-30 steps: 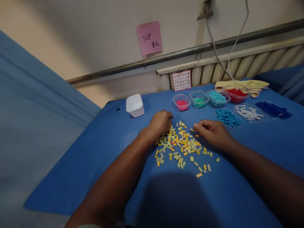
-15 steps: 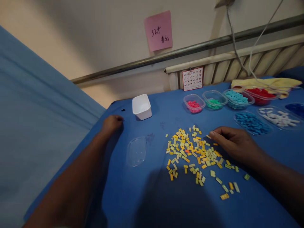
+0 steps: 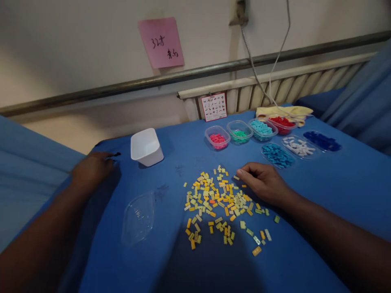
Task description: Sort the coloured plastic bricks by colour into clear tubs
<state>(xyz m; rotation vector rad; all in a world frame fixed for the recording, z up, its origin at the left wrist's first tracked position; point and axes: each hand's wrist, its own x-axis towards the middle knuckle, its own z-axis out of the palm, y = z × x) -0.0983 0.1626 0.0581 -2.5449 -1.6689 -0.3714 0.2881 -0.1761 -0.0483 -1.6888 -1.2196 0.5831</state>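
The small black thing [image 3: 117,154] is by the far left corner of the surface [image 3: 305,191], just at the fingertips of my left hand [image 3: 91,169], on their right side. Its long axis seems to run left to right, the right end leaning slightly to the far side, so it points away from my fingers toward the white tub [image 3: 152,158], which stands near it on the right. My left fingers are drawn nearly together about its left end; that end is dark and partly hidden, so I cannot tell whether I have it pinched or only touch it.

My right hand [image 3: 263,183] is well apart from it, at the right side of the spread of yellow bricks [image 3: 225,199]. There my thumb and bent forefinger are close together, a pale brick [image 3: 236,178] just at the thumb tip; whether I grip it I cannot tell. The clear plastic piece [image 3: 139,217] lies nearer me, between my left arm and the bricks
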